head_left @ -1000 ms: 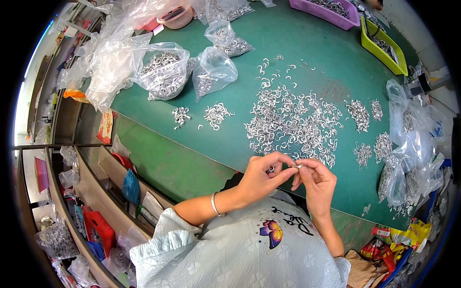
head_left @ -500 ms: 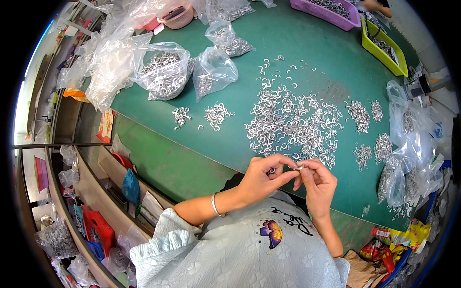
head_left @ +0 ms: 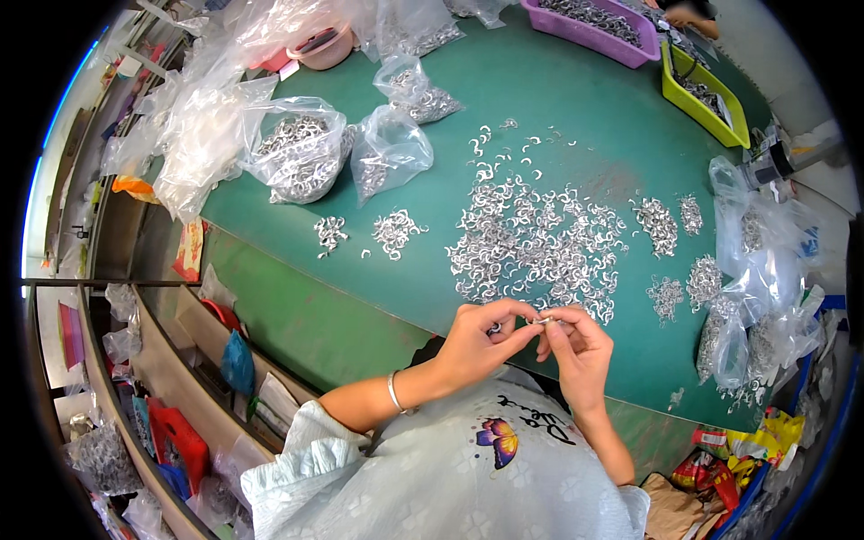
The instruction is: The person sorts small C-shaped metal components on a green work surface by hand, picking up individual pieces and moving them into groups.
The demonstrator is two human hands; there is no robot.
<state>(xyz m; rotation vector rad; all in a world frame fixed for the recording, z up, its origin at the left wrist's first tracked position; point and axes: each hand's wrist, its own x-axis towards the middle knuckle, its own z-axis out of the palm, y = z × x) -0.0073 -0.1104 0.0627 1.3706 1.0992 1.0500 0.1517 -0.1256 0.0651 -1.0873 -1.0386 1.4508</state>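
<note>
Close to my body, at the near edge of the green table [head_left: 432, 279], both hands meet over a small silvery metal piece [head_left: 544, 320]. My left hand [head_left: 475, 344] pinches one end between thumb and forefinger. A second shiny bit shows within the curl of its fingers. On the other end, my right hand [head_left: 580, 353] is closed with thumb and fingertips. Fingers hide much of the piece, so its exact shape cannot be made out. Just beyond the hands spreads a wide pile of small crescent-shaped metal pieces [head_left: 531, 238].
Small metal heaps lie left [head_left: 396, 232] and right [head_left: 656, 227] of the pile. Clear bags of metal parts [head_left: 300, 155] stand at the back left, more bags [head_left: 756, 279] at the right edge. A purple basket [head_left: 594, 38] and a yellow-green basket [head_left: 706, 99] sit far right.
The whole view has shifted slightly, so the table's contents appear further left. Both hands still pinch the small metal piece, their fingers slightly rearranged around it.
</note>
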